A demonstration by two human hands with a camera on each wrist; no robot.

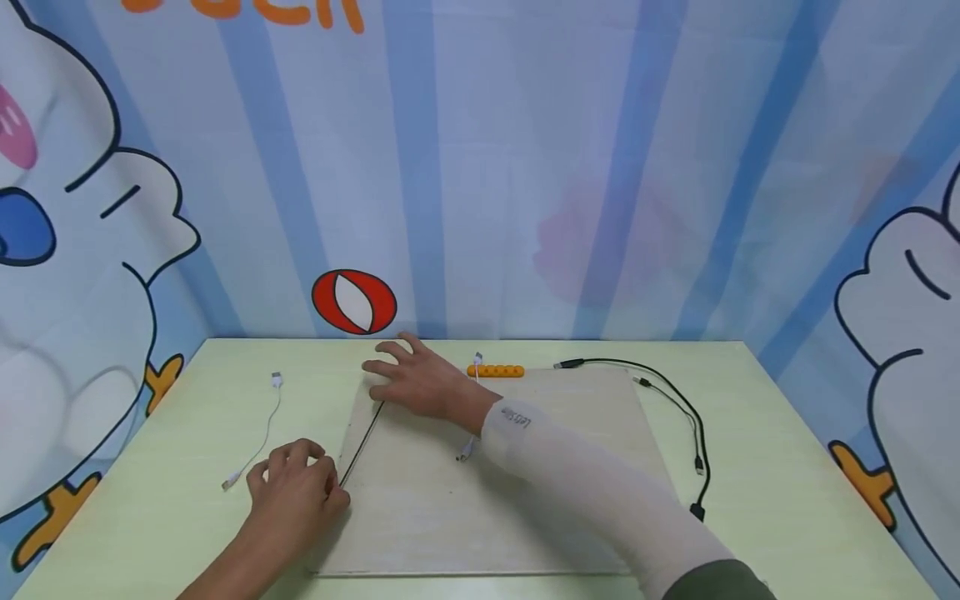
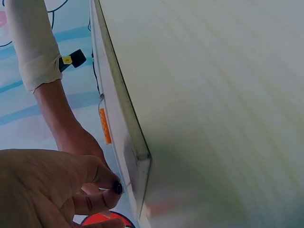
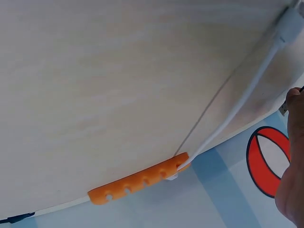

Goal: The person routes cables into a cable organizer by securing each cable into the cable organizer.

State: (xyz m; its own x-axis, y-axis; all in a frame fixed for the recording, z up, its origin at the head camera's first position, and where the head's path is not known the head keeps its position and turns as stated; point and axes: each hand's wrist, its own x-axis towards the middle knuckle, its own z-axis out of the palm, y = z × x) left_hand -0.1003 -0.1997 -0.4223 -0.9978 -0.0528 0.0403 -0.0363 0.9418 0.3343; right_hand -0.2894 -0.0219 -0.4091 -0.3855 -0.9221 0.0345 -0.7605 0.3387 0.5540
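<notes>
1. Black cable (image 1: 362, 444): straight, at the left of the board (image 1: 555, 492).
2. Left hand (image 1: 296, 487) and right hand (image 1: 420, 385): fingers pinch opposite ends.
3. Step: apparently straightening; next move likely calls for orange holder (image 1: 502, 371) alignment.

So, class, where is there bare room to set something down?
The board is bare at its front middle, between the left hand and right sleeve. The table is bare right of the longer black cable. Crowded: the board's back left (right hand, black cord) and back middle (orange strip, white cable).
</notes>
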